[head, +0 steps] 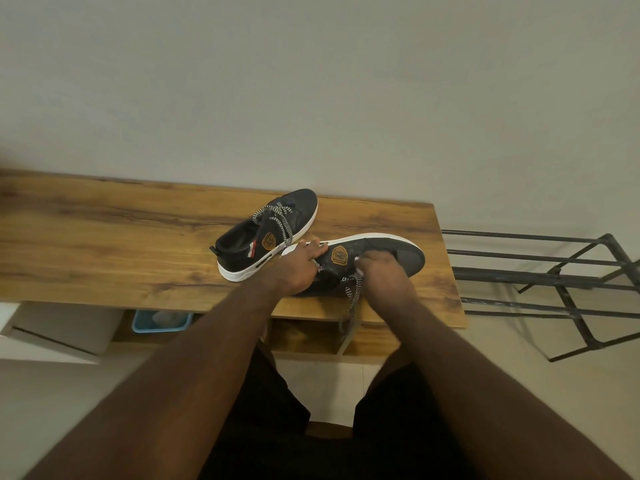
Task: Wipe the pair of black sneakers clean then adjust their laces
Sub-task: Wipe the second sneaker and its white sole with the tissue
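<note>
Two black sneakers with white soles and black-and-white laces sit on a wooden table (104,237). The far sneaker (270,233) stands upright, toe toward the wall. The near sneaker (391,254) lies tipped on its side, its sole facing away from me. My left hand (298,268) grips its heel end. My right hand (384,275) presses a small white wipe (358,270) against its upper; only slivers of the wipe show. One loose lace (349,303) hangs over the table's front edge.
A black metal rack (554,271) stands right of the table. Under the table is a blue basket (161,322), with a white box (59,327) to its left. A plain wall runs behind the table.
</note>
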